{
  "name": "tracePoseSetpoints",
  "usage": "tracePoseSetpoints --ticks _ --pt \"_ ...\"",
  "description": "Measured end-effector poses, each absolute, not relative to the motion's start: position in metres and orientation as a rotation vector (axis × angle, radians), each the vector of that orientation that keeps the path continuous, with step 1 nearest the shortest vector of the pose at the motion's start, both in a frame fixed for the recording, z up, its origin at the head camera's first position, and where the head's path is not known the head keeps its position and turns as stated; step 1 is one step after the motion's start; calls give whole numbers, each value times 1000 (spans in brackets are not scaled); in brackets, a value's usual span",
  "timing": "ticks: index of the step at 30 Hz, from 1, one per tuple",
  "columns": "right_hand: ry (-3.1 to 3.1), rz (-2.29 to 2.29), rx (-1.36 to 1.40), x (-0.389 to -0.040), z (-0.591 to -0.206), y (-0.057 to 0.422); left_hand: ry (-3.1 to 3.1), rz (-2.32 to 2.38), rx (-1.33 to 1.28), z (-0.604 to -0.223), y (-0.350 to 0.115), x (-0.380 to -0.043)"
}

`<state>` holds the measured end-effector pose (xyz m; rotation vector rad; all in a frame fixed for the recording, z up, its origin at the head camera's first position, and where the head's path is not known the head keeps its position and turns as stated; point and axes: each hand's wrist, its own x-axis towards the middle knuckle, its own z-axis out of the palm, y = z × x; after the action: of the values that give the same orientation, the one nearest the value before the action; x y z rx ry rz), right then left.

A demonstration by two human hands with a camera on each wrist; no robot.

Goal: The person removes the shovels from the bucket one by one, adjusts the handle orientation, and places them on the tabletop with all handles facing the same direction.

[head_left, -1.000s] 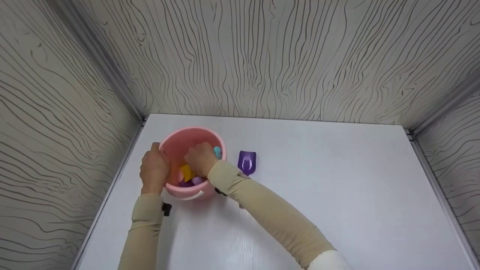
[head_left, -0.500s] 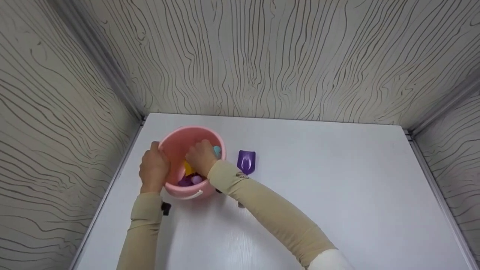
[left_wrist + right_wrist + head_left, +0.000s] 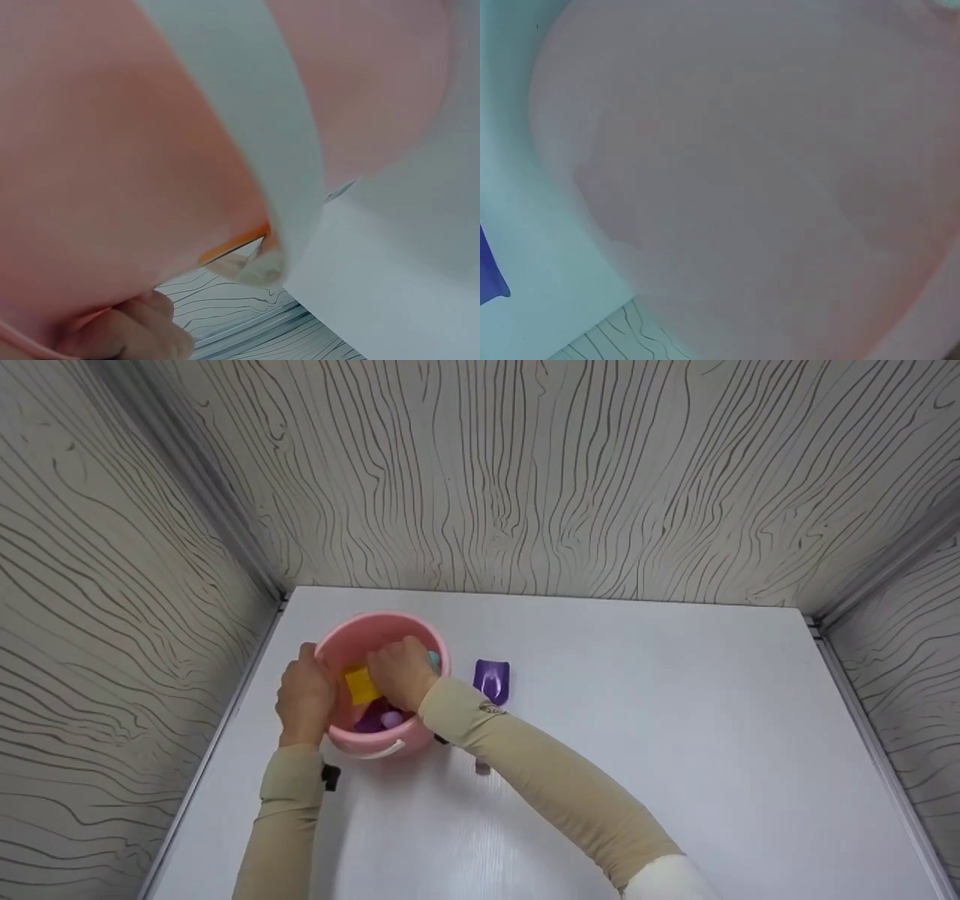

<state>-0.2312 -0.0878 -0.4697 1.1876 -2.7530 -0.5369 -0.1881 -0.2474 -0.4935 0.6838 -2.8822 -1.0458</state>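
A pink bucket (image 3: 379, 746) stands on the white table (image 3: 675, 720), in the far left part of it, and its mouth is turned upward. From where I look, its white handle (image 3: 386, 751) hangs down along the near outside wall.

Inside the bucket I see a yellow piece (image 3: 362, 685) just beside the person's right hand, and nearer to the front a dark purple piece (image 3: 369, 720) with a small lilac piece (image 3: 391, 720) next to it. A light blue piece (image 3: 434, 661) shows at the right inner side, partly behind the same hand.

The left hand (image 3: 306, 695) grips the bucket's rim at the left, its fingers bent over the edge. The right hand (image 3: 403, 673) is down in the bucket with its back toward me; its fingertips are hidden, so I cannot tell how far open they are, or whether they have hold of the yellow piece.

To the right of the bucket, apart from it, a purple scoop (image 3: 491, 680) lies on the table, its near end covered by the right beige sleeve (image 3: 540, 757). Behind the table rises a pale wall (image 3: 510, 480) with dark wood-grain lines.
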Motion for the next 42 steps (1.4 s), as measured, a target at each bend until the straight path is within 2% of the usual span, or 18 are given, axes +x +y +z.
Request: tracePoseSetpoints --ticks 7,42 --pt "-2745 -581 1254 -229 -456 -80 -2898 -1077 737 -490 -246 -190" --pt "-2922 214 1099 -224 -439 1 -2846 -1094 708 -494 -247 -186"
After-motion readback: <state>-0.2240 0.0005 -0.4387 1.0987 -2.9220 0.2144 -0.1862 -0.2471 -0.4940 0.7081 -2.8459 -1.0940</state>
